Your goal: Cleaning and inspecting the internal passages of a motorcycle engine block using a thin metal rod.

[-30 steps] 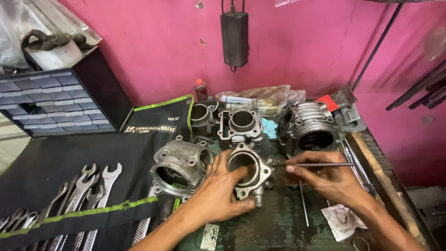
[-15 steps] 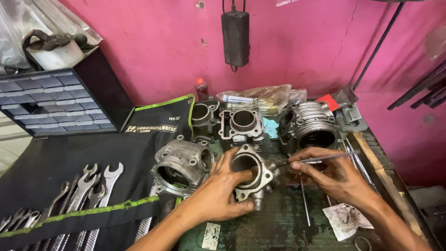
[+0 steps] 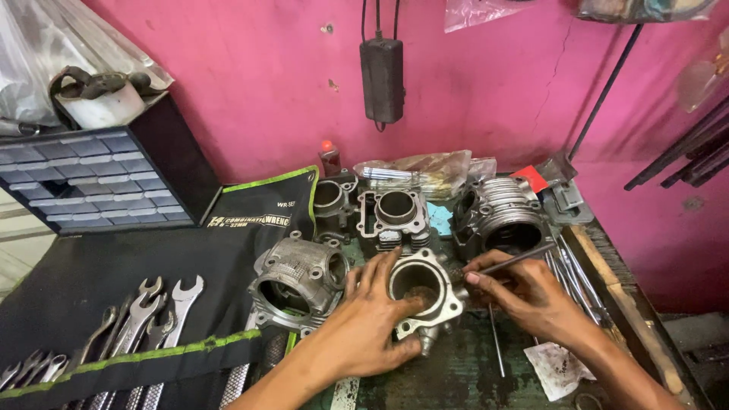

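A: Risk first. The engine cylinder [image 3: 425,292] sits on the table [image 3: 456,372] near its front edge, bore facing up, held only by the left hand [image 3: 364,330]. If that hand slackens while the rod is pressed at the flange, my guess is the block rocks or skids on the grimy top.

B: And the thin metal rod [image 3: 516,258]?

A: Its tip meets the cylinder's right-hand corner. A slip there could score the mating face or jab the left hand's fingers [image 3: 380,269], which lie just beside the bore. Loose rods [image 3: 495,342] lie on the table under the right wrist; an elbow could roll them off.

B: Fingers, left?

A: Spread wide, draped over the cylinder's left rim, thumb hooked under the lower flange. A bracing hold, not a closed fist.

B: Right?

A: Right hand [image 3: 531,300] pinched tight on the rod, thumb and forefinger close together near the tip, other fingers curled under. Rod angles up and away to the right.

B: Neighbours?

A: A second cylinder [image 3: 296,281] just beside the left hand, nearly touching the wrist. Finned cylinder [image 3: 505,212] behind the rod. Wrench roll [image 3: 137,319] well apart to the left.
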